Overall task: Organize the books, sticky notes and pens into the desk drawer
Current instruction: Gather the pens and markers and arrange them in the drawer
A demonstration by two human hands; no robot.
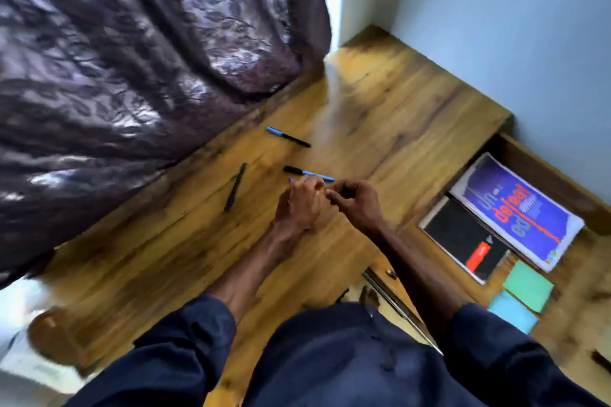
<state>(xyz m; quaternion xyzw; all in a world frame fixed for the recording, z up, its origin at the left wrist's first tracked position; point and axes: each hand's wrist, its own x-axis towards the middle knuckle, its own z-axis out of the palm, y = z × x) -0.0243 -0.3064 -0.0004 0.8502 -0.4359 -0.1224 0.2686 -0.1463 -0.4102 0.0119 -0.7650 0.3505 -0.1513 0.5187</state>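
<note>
Your left hand (299, 205) sits at the middle of the view over the honey-brown wooden worktop (396, 109), its fingers curled round a thin violet-tipped pen (291, 180), of which only the tip pokes out at 11 o'clock of the knuckles. Your right hand (355, 205) is just beside it at 3 o'clock, fingertips drawn together toward the left hand; motion blur hides whether it pinches anything, so I cannot tell. Just past your fingers at 12 o'clock lies a blue-barrelled pen with a black cap (309, 173); whether your fingers touch it I cannot tell. Farther out at 12 o'clock rests a black pen with a light-blue cap (287, 136), and at 10 o'clock of your hands lies an all-black pen (235, 187), apart from the others. The open wooden drawer (549, 175) is at 3 to 4 o'clock of your hands. In it lie a blue book with red lettering (519, 211) and, touching it on the near side, a black notebook with a red label (463, 238). At 5 o'clock of those sit a green sticky-note pad (527, 286) and a light-blue sticky-note pad (512, 311). A dark patterned curtain (132, 59) fills the view from 9 to 12 o'clock.
</note>
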